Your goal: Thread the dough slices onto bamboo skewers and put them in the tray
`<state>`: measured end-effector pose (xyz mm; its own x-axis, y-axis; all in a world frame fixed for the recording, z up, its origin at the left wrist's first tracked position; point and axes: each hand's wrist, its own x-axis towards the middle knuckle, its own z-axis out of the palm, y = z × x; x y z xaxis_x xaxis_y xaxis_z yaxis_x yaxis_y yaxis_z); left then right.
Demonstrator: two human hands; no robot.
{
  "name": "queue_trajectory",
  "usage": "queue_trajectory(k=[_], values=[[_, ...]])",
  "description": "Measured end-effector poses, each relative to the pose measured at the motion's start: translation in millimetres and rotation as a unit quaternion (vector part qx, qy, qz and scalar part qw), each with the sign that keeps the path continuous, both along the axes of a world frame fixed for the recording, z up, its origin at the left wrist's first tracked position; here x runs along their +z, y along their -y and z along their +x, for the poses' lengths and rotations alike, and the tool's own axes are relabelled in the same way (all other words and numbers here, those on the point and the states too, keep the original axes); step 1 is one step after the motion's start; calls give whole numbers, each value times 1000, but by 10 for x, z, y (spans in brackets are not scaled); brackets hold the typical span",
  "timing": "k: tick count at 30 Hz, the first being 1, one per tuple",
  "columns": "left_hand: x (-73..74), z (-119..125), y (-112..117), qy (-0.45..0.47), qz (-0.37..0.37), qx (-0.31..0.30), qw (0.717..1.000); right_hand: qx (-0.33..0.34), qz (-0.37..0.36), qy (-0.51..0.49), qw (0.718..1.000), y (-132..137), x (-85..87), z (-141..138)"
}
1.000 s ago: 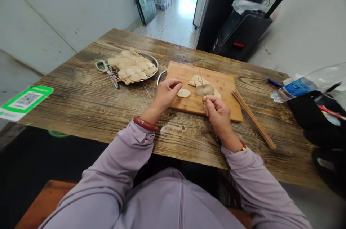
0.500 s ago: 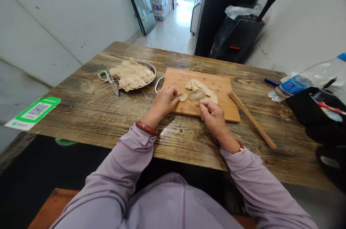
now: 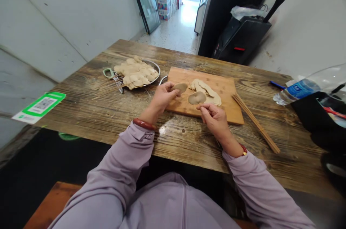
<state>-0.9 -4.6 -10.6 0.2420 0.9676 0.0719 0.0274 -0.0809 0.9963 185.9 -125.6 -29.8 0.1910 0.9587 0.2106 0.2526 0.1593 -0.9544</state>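
Between the thumb and fingers of my left hand is a thin, round beige slice, raised above the cutting board. My right hand is closed in a pinch on a thin skewer, mostly hidden by the fingers. At its far end sit overlapping beige slices, also over the board. Behind them, a pile of the same slices lies on the wood. Left of the board, many skewered slices are heaped on a round metal plate, their sticks pointing left.
A bundle of bare skewers leans on the board's right edge. Scissors with a pale green handle lie by the plate. To the right are a water bottle and a black holder. A green QR card lies at the left edge.
My left hand has lifted a round slice off the board and brought it up near the skewer. My right hand stays almost in place. The view has shifted slightly.
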Motion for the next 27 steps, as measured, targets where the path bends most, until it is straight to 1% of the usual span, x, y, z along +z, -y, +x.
queue_trajectory(k=[1, 3, 7, 10, 18, 27], values=[[16, -4, 5, 52, -34, 0, 998, 7, -4, -1, 1000, 11, -4, -5], [44, -16, 7, 120, -74, 7, 990, 24, -15, -3, 1000, 36, -17, -15], [85, -46, -11, 174, -88, 33, 980, 65, -35, 6, 997, 83, -25, -34], [107, -59, -22, 174, -76, 42, 981, 77, -41, 24, 996, 103, -4, -49], [117, -52, -19, 140, -38, 53, 988, 69, -54, 51, 995, 104, 19, -65], [94, -37, -7, 140, -36, 45, 989, 76, -51, 47, 995, 96, 10, -65]])
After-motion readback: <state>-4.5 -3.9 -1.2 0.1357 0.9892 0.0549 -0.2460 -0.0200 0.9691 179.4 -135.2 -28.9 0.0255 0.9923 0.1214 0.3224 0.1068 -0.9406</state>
